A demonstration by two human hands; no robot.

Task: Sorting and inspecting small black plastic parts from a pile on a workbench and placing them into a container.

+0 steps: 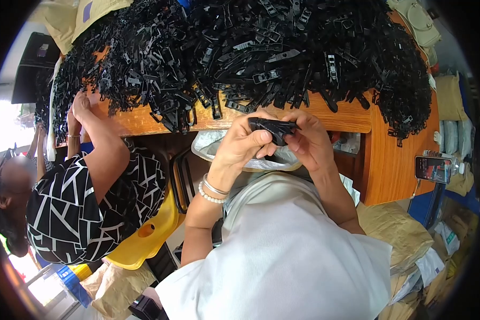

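Observation:
In front of my body, above the table's near edge, I hold a black plastic piece [272, 128] between both hands. My left hand [239, 143] is closed on its left end, with the thumb lying along it. At its right end the fingertips of my right hand [313, 141] pinch it. Its exact kind cannot be made out, since my fingers cover part of it. Just below my hands gapes a whitish plastic bag [205, 145]. Beyond them a large heap of black plastic clip-like parts [266, 53] covers the wooden table [317, 114].
To my left a co-worker in a black-and-white patterned top [80, 213] reaches into the heap, beside a yellow chair [144, 234]. At the right are a phone [433, 168] by the table's edge and brown paper sacks [394, 234]. Another sack [98, 16] stands far left.

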